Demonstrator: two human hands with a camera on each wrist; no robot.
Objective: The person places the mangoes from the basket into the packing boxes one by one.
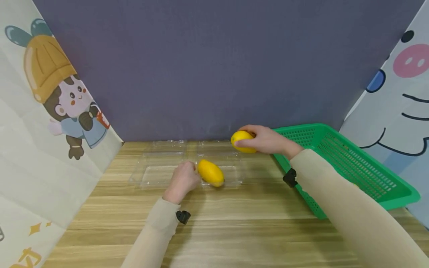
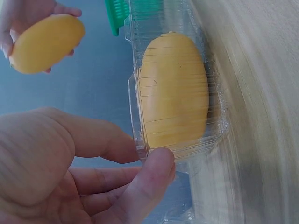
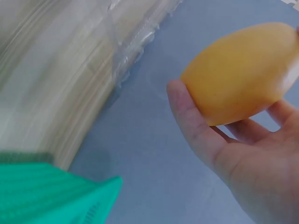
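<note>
My left hand (image 1: 184,178) pinches the near-left rim of a clear plastic box (image 2: 135,100) between thumb and forefinger. In that box lies one smooth, yellow, oval fruit (image 1: 210,172), mango-like in shape. My right hand (image 1: 268,140) holds a second yellow oval fruit (image 1: 242,142) over the back right of the box, thumb on one side and fingers on the other. The right wrist view shows this fruit (image 3: 240,72) resting against the fingers, its far end cut off by the frame. Another clear box (image 1: 147,175) stands to the left, partly behind my left hand.
A green perforated basket (image 1: 372,175) stands at the right on the wooden table (image 1: 234,230), partly hidden by my right forearm; a speck of yellow shows inside. A dark grey-blue panel (image 1: 201,67) rises behind the boxes. Printed cloth walls (image 1: 26,156) flank the table.
</note>
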